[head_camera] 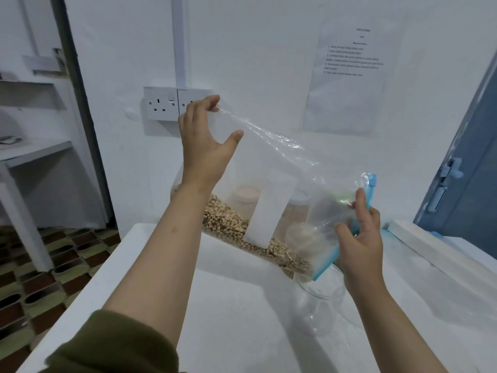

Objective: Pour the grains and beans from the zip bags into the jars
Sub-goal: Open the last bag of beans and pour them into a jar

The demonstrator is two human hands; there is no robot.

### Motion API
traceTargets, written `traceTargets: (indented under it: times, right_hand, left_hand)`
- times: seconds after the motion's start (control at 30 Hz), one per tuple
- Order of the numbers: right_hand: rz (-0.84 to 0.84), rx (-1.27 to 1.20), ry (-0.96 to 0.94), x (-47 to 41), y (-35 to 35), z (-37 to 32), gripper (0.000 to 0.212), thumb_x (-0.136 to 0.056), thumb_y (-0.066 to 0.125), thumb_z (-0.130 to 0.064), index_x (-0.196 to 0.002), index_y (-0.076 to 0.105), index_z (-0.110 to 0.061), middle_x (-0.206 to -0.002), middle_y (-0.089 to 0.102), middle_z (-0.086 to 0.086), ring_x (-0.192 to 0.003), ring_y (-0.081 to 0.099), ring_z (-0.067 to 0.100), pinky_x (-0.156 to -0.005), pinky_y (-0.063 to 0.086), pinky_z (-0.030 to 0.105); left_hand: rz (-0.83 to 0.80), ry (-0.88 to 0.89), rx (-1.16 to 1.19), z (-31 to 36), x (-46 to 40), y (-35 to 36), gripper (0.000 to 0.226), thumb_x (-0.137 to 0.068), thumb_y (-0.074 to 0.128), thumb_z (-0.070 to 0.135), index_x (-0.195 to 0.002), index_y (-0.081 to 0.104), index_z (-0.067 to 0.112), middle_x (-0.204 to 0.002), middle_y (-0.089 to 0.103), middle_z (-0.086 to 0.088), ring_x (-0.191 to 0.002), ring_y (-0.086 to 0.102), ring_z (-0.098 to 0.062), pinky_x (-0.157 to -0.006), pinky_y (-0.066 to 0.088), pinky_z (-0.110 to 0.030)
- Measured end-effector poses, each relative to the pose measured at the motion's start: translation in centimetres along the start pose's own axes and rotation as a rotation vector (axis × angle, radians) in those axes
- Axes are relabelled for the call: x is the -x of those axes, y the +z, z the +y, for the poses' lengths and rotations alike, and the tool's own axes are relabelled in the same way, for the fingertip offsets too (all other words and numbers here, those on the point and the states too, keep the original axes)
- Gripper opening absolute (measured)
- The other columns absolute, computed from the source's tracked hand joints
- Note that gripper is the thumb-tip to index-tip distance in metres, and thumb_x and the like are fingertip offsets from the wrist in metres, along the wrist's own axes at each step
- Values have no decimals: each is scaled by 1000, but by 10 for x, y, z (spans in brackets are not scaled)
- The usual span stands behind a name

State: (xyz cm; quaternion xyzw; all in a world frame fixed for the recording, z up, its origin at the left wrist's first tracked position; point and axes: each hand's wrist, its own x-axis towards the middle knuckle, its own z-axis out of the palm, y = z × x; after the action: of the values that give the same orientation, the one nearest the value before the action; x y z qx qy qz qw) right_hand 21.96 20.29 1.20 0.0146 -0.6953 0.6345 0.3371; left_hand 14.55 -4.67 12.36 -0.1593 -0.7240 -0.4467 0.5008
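Tilting down to the right, the zip bag (282, 189) of beans (231, 224) is pinched by both hands: left hand (204, 141) at its raised bottom corner, right hand (360, 235) at the blue mouth over the jar (320, 305).

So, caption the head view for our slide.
Two hands tilt a zip bag of beans over an open jar.

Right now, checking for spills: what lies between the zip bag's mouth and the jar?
Nothing in the head view: the zip bag mouth hangs directly over the open glass jar.
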Motion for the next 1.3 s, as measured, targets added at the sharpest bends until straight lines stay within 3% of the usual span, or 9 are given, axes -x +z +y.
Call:
traceTargets:
  times: [0.17,0.33,0.7,0.83,0.93,1.13,1.3]
  right_hand:
    - [13,29,11,1,-3,5,69,-96,50,0,-149,36,-42,-129,45,-5,-121,51,14,-105,48,40]
    - [22,69,9,2,-5,8,68,-97,51,0,-150,34,-39,-122,45,-6,-95,51,-11,-88,45,19]
    - [33,60,-18,1,-7,4,66,-97,50,-1,-151,36,-36,-120,45,-6,-92,51,-9,-89,46,22]
    - [24,59,7,3,-6,8,66,-98,51,-3,-151,36,-38,-116,46,-11,-102,51,-1,-100,47,35]
    - [21,84,22,5,-6,13,67,-98,51,-4,-151,34,-41,-112,46,-19,-95,52,-5,-100,49,39]
    - [24,117,-7,5,-9,17,71,-98,50,-2,-150,32,-46,-113,46,-17,-111,51,10,-101,48,38]
    - [40,131,-21,6,-13,20,72,-97,50,0,-152,33,-43,-116,46,-7,-87,49,1,-85,46,26]
  left_hand:
    - [-3,32,-10,4,3,4,62,-80,77,26,-134,50,14,-119,48,9,-114,43,-19,-103,38,-29]
    - [-7,45,-15,5,3,7,62,-79,77,26,-135,50,15,-118,47,10,-114,44,-22,-102,40,-35]
    - [14,55,-7,7,-2,5,62,-79,78,24,-134,51,13,-117,48,10,-113,42,-18,-103,39,-34]
    - [10,48,-10,4,1,6,62,-79,77,25,-134,51,13,-117,48,10,-112,42,-18,-103,40,-37]
    - [1,51,-9,3,5,8,62,-79,77,25,-134,51,12,-118,48,10,-114,43,-20,-102,40,-35]
    - [-5,68,-10,7,6,9,62,-79,76,25,-134,51,13,-118,50,9,-115,43,-19,-101,39,-31]
    - [-15,77,-14,11,6,10,62,-80,76,25,-135,51,13,-118,50,9,-115,43,-20,-101,40,-32]
